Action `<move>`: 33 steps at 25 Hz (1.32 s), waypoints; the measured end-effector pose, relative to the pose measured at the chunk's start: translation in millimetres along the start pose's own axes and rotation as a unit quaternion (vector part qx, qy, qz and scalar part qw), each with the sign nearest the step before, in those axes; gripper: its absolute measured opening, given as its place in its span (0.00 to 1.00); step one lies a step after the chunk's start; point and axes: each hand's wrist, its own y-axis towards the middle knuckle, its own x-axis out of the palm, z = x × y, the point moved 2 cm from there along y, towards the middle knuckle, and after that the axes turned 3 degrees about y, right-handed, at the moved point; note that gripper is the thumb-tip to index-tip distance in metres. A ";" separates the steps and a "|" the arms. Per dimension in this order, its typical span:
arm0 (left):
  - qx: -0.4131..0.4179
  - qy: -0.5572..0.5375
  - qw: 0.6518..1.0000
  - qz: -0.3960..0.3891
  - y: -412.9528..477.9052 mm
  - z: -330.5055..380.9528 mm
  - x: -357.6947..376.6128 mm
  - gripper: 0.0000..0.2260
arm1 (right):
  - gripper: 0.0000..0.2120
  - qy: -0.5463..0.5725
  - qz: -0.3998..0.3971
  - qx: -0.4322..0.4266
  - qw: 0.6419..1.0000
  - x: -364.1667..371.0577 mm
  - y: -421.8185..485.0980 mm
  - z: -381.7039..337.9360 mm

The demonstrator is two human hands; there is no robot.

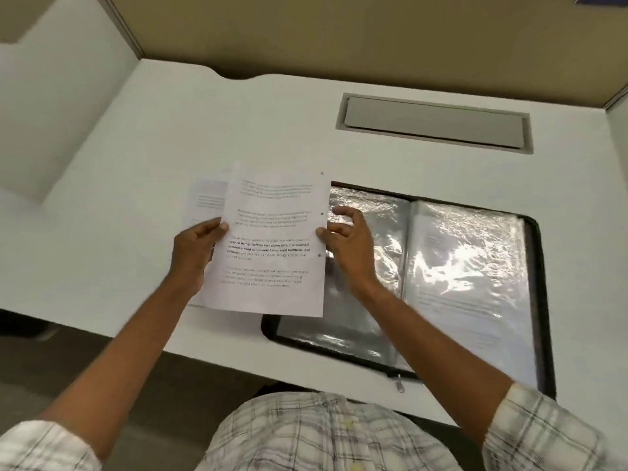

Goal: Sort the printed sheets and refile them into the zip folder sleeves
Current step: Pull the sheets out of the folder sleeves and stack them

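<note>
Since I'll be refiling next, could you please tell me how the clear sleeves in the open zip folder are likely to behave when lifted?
The clear sleeves look thin and wrinkled, so they will probably flop rather than stay flat. Their strong glare suggests a smooth, possibly slippery surface. They seem bound into the zip folder, so they should turn like pages.

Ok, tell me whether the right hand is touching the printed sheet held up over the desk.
Touching. The head view shows the thumb of the right hand lying on the right edge of the printed sheet, with no gap between them.
</note>
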 end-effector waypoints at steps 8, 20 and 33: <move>-0.010 0.077 0.997 -0.013 40.5 -40.0 -128.4 0.11 | 0.16 -0.154 -0.044 0.026 0.987 127.1 -18.3 80.5; 0.190 0.256 0.947 0.039 48.5 -38.1 -121.5 0.19 | 0.21 -0.310 -0.054 -0.092 0.945 123.1 -22.7 101.7; 0.460 0.410 0.735 -0.282 -104.5 -86.9 156.4 0.24 | 0.24 -0.531 0.331 0.061 0.777 -182.4 -125.5 128.7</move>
